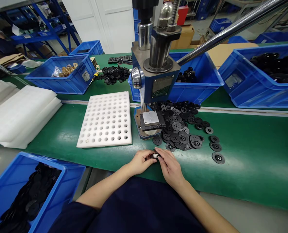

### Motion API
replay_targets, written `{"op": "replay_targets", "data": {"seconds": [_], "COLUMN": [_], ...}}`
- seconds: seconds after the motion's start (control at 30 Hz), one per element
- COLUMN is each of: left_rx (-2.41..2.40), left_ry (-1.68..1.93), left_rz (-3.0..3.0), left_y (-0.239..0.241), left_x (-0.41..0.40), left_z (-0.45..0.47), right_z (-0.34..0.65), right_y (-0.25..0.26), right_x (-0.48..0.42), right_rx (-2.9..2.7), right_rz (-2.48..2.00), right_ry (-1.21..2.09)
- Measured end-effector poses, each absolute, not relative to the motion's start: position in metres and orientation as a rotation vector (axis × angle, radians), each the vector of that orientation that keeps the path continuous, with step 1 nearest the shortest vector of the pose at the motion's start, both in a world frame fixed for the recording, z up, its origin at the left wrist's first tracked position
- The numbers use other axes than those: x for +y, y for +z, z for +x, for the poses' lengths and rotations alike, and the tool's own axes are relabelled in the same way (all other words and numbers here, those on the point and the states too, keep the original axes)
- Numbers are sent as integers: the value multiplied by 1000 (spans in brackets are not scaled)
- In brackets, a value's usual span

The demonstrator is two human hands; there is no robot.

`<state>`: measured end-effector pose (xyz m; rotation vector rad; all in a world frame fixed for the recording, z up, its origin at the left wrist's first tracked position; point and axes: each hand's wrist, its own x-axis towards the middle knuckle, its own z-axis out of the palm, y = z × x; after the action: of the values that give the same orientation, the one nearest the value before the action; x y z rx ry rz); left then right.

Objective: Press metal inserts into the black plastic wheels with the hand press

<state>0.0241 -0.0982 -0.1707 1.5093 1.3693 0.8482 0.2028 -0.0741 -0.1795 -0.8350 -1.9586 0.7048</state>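
Note:
Close to the table's front edge, my left hand (143,160) and my right hand (169,165) meet with bent fingers around a black disc (153,156) that has a small white part at its centre. Fingers cover much of it. Just beyond my hands stands a blue hand press (156,81) with a flat metal plate (150,117) on its base. A heap of black discs (179,127) lies right of the press base. Left of the press is a white foam block (105,119) with rows of round holes; a small piece (87,141) sits in its near left corner.
Blue bins stand along the back: one with brass-coloured parts (59,72), another with black parts (262,77). A bin of black discs (63,181) is low at left. Foam sheets (22,110) lie at far left. The press lever (231,29) reaches up right.

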Motion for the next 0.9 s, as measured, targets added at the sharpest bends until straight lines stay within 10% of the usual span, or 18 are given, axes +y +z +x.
{"op": "replay_targets", "data": {"seconds": [0.9], "left_rx": [1473], "left_ry": [931], "left_rz": [1462], "left_y": [-177], "left_x": [-101], "left_z": [28], "right_z": [212], "right_y": [-169], "right_x": [-99], "right_rx": [-2414], "right_rz": [-1007], "right_ry": [458]}}
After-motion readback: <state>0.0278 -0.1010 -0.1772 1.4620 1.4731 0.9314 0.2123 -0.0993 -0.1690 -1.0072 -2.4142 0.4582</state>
